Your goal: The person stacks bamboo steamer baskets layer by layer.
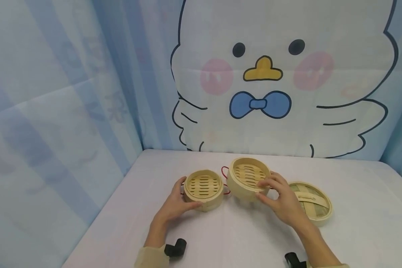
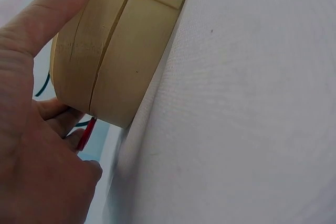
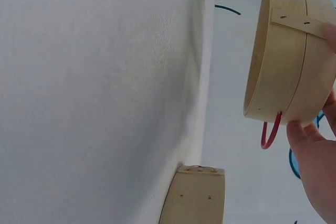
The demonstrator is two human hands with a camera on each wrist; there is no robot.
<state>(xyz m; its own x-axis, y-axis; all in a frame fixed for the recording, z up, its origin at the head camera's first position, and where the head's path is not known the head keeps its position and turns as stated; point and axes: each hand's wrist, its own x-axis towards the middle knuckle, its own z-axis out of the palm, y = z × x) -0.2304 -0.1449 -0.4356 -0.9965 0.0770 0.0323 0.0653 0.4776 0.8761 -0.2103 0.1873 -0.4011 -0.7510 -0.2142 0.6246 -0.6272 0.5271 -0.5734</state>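
Note:
On the left stands a small round bamboo steamer basket [image 1: 206, 203] with a slatted base and red cord handles. My left hand [image 1: 172, 205] grips it, thumb along the front wall and fingers round the left side. The left wrist view shows that thumb on the wall of the basket [image 2: 118, 51]. A second bamboo steamer basket [image 1: 239, 188] is raised above the table and slightly tilted. My right hand [image 1: 284, 201] holds it by its right side. In the right wrist view a red cord handle [image 3: 270, 135] hangs from this basket [image 3: 286, 61].
To the right, partly behind my right hand, lies a woven bamboo lid [image 1: 313, 203] with a strap handle. The white-covered table [image 1: 234, 238] ends at a printed curtain [image 1: 254, 134] at the back. Another curtain [image 1: 53, 130] hangs along the left.

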